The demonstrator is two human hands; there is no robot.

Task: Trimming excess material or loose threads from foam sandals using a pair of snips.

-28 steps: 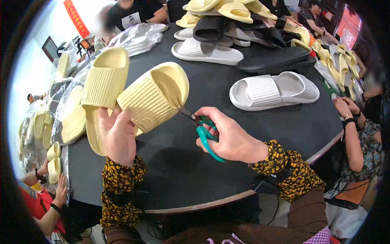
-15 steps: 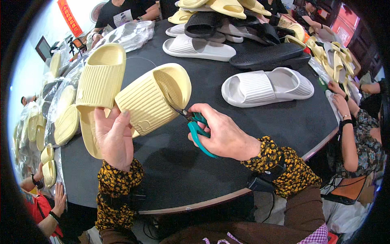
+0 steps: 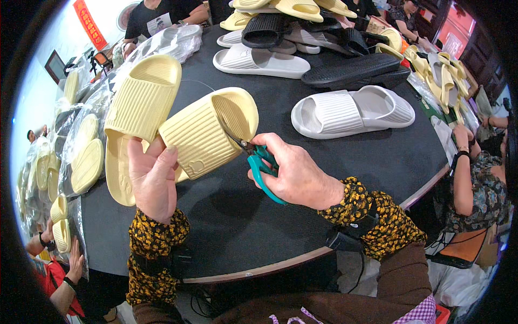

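Note:
My left hand is closed on a pair of pale yellow ribbed slide sandals, raised above the black table. One yellow slide tilts up at the left; the other yellow slide leans right, its opening toward my right hand. My right hand grips teal-handled scissors. Their dark blades reach into the foot opening of the right-hand slide, and the tips are hard to make out against it. A thin thread or strand shows behind the slides.
A white slide lies right of my hands on the black table. Beyond it is a heap of yellow, white and black slides. Plastic-bagged slides line the left. Other people work around the table, one hand near small yellow slides.
The yellow slides have turned slightly and shifted a little to the right in my left hand. My right hand with the scissors has barely moved. At left, another person's small slides have tilted.

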